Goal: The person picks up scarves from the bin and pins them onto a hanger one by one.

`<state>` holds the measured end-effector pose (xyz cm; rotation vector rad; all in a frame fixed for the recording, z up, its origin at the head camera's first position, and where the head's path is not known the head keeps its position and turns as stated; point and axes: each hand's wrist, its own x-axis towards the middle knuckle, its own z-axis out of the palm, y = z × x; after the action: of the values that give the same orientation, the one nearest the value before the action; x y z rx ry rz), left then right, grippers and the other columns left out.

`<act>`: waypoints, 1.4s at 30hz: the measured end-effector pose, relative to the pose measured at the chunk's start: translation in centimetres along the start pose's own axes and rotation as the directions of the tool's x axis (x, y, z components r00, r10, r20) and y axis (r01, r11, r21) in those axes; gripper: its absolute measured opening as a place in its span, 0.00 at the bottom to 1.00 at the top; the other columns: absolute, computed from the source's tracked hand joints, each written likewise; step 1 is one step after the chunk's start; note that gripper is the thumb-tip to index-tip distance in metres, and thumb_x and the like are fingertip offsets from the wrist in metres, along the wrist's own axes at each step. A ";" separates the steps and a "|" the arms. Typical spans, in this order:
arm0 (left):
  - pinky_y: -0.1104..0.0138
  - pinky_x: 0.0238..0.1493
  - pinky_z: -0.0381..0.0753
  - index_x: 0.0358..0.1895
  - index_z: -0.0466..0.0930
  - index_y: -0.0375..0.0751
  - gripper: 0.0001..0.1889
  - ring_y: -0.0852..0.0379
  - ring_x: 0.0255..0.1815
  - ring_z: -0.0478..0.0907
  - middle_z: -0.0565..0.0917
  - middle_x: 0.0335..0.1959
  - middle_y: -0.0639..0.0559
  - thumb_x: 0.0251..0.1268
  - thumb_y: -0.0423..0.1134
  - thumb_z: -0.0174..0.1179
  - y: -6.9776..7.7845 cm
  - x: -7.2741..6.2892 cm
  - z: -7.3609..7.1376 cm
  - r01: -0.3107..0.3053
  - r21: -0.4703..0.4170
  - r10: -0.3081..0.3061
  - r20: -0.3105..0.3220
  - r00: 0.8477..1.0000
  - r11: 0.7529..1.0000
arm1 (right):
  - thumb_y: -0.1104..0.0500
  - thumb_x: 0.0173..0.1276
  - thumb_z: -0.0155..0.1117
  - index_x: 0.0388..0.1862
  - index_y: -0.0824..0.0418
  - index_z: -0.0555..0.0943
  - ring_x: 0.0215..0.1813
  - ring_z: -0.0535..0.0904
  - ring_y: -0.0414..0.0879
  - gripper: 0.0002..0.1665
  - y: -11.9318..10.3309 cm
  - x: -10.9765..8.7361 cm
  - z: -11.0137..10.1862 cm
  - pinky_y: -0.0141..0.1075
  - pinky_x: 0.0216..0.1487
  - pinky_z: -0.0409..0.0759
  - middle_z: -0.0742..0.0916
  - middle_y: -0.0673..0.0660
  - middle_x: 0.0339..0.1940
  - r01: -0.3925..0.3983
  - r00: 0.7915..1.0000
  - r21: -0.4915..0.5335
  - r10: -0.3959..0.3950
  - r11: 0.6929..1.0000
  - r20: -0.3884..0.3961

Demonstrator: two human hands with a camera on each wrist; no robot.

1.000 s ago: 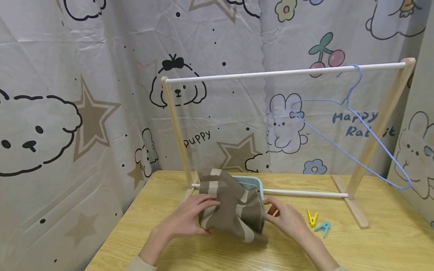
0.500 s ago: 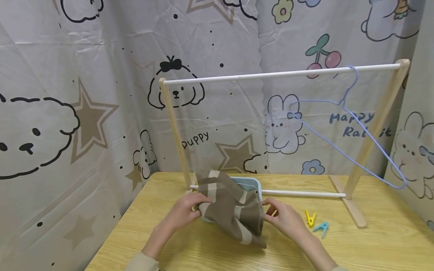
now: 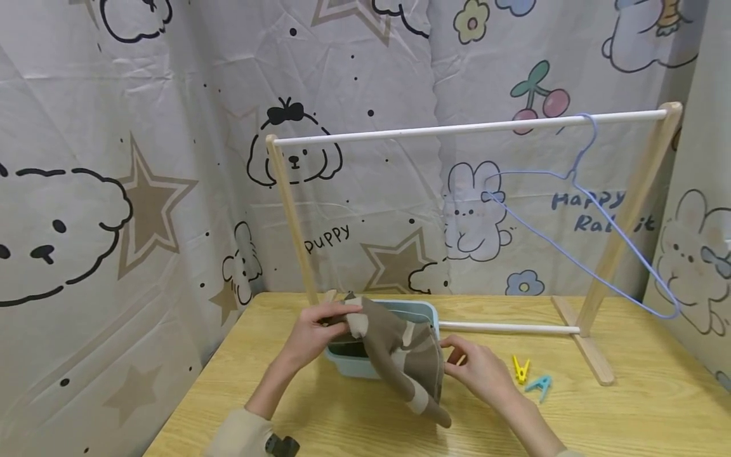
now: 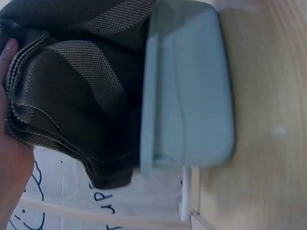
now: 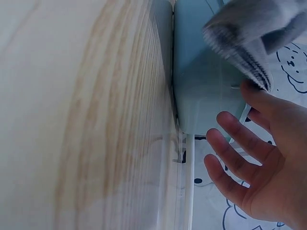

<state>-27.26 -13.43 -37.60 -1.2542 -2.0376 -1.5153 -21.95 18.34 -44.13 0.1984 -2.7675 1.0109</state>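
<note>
A brown cloth with beige stripes [image 3: 379, 336] drapes over a light-blue plastic basin [image 3: 351, 366], one end hanging down in front toward the table. My left hand [image 3: 311, 333] pinches its upper left part between thumb and fingers. In the left wrist view, layered folds of the cloth [image 4: 76, 91] bulge above the rim beside that hand [image 4: 14, 158]. With thumb and index finger, my right hand [image 3: 482, 371] pinches the right edge. The right wrist view shows its other fingers spread apart, away from the cloth [image 5: 249, 28].
Behind the basin stands a wooden rack with a white top bar [image 3: 434, 131] and a lower bar [image 3: 508, 327]. A blue hanger [image 3: 573, 181] hangs at its right. Yellow [image 3: 521, 370] and blue [image 3: 539, 386] clothespins lie on the wooden table [image 3: 628, 419] near the right hand.
My left hand has gone from resting on the cloth to pinching its left side, lifting it up and back and uncovering the basin's front. The right hand keeps its pinch.
</note>
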 end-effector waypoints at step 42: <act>0.73 0.39 0.79 0.39 0.91 0.44 0.06 0.64 0.33 0.81 0.88 0.32 0.58 0.58 0.34 0.72 11.8 18.4 -8.1 -0.115 -0.201 -0.067 -0.720 0.691 0.973 | 0.42 0.59 0.74 0.53 0.43 0.84 0.25 0.75 0.30 0.23 -0.9 -0.2 0.6 0.30 0.22 0.70 0.83 0.37 0.25 0.074 0.997 -0.131 -0.078 0.989 -0.021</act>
<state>-30.42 -11.46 -14.59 -0.5594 -1.3321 -1.8786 -21.67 17.32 -44.06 0.2674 -2.7666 0.8059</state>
